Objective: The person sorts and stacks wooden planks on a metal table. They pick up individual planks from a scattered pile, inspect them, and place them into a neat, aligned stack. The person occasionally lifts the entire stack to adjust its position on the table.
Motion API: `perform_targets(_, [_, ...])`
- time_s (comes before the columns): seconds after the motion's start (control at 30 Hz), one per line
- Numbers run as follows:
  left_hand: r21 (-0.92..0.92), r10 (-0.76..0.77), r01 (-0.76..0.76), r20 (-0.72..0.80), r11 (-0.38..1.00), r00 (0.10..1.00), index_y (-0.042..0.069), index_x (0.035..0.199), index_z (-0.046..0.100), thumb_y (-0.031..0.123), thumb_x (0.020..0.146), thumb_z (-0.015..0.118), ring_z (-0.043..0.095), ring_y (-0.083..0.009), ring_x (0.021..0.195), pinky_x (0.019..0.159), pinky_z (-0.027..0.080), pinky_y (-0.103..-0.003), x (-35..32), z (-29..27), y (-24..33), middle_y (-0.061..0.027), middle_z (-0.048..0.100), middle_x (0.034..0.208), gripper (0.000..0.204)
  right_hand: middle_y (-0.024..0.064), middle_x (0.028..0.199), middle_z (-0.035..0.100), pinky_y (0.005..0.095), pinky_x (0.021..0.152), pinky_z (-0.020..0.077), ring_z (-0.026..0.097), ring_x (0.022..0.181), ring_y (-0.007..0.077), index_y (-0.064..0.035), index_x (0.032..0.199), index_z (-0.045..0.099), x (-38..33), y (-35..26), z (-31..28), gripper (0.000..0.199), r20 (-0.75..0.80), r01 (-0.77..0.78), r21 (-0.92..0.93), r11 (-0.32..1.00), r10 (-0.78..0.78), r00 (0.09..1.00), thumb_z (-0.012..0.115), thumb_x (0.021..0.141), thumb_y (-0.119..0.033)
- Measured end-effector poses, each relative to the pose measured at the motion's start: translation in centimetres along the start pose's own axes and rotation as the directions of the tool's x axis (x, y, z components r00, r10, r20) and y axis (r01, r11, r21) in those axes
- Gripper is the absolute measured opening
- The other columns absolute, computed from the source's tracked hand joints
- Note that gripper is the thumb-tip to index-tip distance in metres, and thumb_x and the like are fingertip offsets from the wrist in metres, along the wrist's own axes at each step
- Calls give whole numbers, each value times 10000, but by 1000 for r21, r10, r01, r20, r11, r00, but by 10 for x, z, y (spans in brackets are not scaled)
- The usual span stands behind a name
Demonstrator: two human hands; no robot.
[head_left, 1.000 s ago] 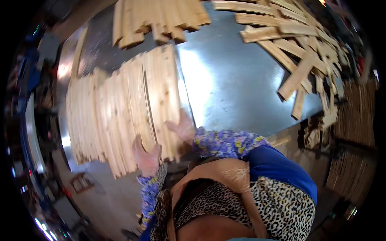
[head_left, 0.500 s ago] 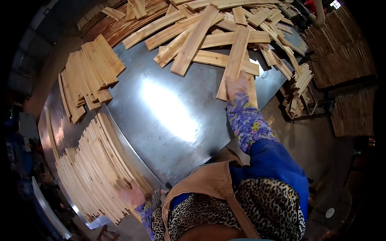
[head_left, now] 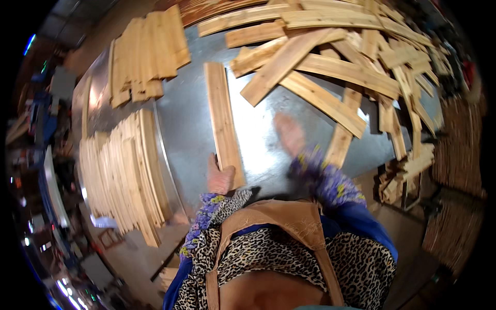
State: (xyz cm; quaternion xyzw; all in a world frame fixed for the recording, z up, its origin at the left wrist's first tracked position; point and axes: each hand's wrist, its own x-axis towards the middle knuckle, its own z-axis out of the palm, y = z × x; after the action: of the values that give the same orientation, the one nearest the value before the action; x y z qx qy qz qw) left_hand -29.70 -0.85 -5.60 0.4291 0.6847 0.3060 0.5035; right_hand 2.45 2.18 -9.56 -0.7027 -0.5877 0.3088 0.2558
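Plank gripped, seemingly, by left hand.

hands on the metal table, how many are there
2. The left hand grips the near end of a single pale wooden plank; the blurred right hand is over the shiny metal table, empty. No others show.

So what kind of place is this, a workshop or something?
Most likely a woodworking shop or small timber mill. A big sheet-metal table carries a loose heap of rough wooden slats and neat stacks of slats, and the left hand holds one plank.
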Motion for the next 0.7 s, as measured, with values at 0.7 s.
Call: perform_targets(0.7, [752, 632, -378, -65, 539, 772, 59, 1398, 689, 297, 914, 782, 658, -418, 1292, 1140, 510, -510, 27, -99, 23, -233, 698, 1375, 547, 159, 1276, 745, 406, 991, 597, 743, 1096, 287, 28, 1441, 626, 37, -70, 87, 603, 268, -416, 778, 471, 350, 898, 832, 953, -259])
